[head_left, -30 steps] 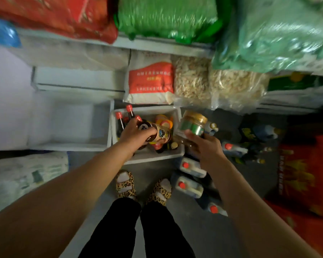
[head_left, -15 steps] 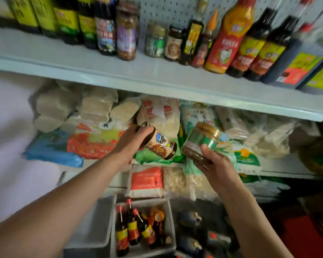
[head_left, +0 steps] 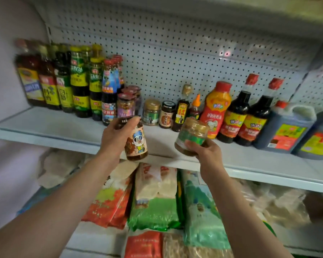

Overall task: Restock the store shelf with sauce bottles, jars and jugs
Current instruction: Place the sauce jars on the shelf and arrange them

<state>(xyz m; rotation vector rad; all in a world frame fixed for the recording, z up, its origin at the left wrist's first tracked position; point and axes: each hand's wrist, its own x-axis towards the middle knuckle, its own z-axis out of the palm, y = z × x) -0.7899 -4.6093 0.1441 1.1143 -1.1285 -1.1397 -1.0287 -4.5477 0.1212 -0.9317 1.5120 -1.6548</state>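
Jars fill both hands in front of the white shelf (head_left: 45, 125). The left hand (head_left: 116, 138) curls its fingers round the upper part and dark lid of a cartoon-label jar (head_left: 137, 142) — held tilted, its base hanging just past the shelf's front edge. The right hand (head_left: 206, 149) grips a green-label jar (head_left: 191, 136) from below, thumb across the label, gold lid tipped up toward the shelf; this jar too hangs over the front edge, clear of the board.

On the shelf, tall bottles with yellow and green labels (head_left: 78, 84) crowd the left end against the pegboard back (head_left: 175, 53). Toward the middle stand red-lidded jars (head_left: 126, 105), then a small gold-lidded jar (head_left: 151, 112) beside a dark-lidded jar (head_left: 167, 114), near the back. Rightward come a slim dark bottle (head_left: 182, 112), an orange squeeze bottle (head_left: 215, 110), two dark bottles with red caps (head_left: 248, 116) and, at the right end, a dark jug (head_left: 285, 129).

Bare shelf board lies in front of the small jars — just behind the two held ones. Bagged goods (head_left: 155, 198) fill the level below.
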